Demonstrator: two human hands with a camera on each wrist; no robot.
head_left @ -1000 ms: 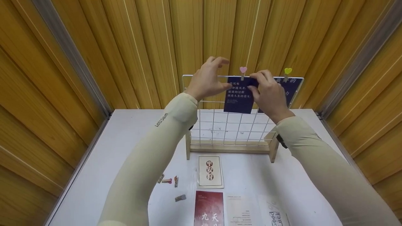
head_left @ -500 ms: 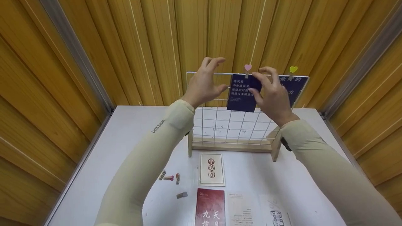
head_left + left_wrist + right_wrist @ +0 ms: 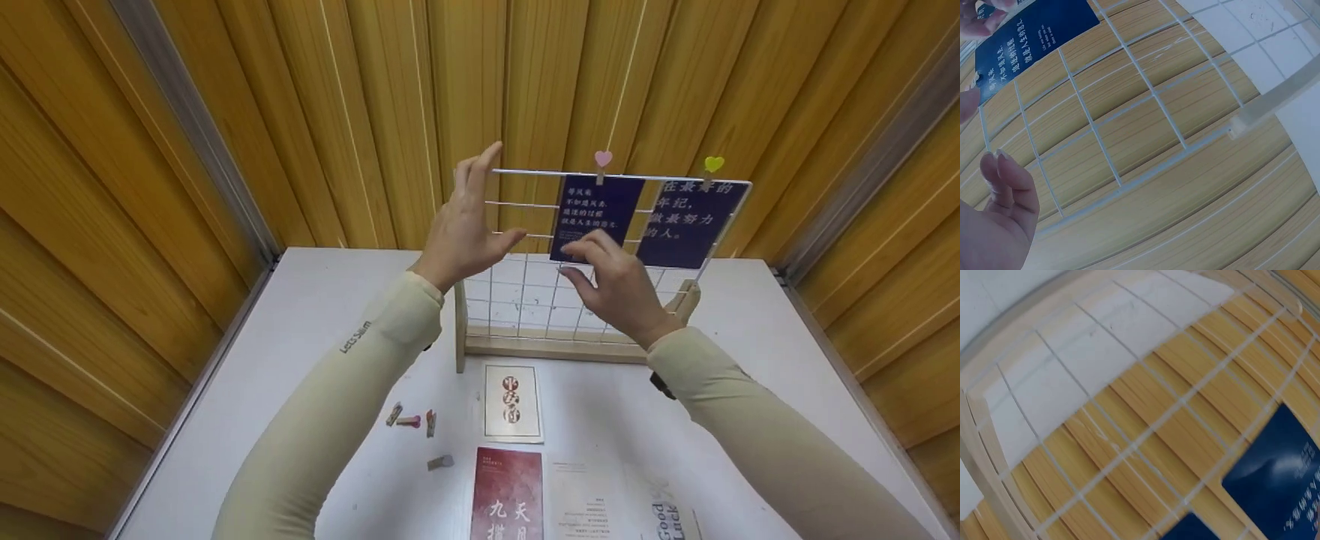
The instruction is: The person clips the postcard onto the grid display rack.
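Two dark blue cards with white writing hang on a white wire grid (image 3: 517, 300) in a wooden stand. A clothespin with a pink heart (image 3: 603, 159) tops the left blue card (image 3: 592, 204). The right blue card (image 3: 686, 225) has a clothespin with a yellow heart (image 3: 714, 163). My left hand (image 3: 469, 225) is raised at the grid's upper left, fingers extended, thumb apart, holding nothing. In front of the left card's lower edge is my right hand (image 3: 619, 281), thumb and fingers bent loosely with a gap between them. The left wrist view shows my left fingers (image 3: 1010, 185) near the grid wires.
On the white table (image 3: 315, 300) lie several loose clothespins (image 3: 409, 421), left of a cream card (image 3: 512, 403) with red circles. Nearer stand out a red card (image 3: 508, 495), a pale printed sheet (image 3: 581, 502) and a "Good Luck" card (image 3: 664, 510). Yellow wood-look walls (image 3: 375, 112) enclose the table.
My right hand has come down from the left card's upper right to its lower edge. My left hand has drawn left, away from that card, its fingers straightening.
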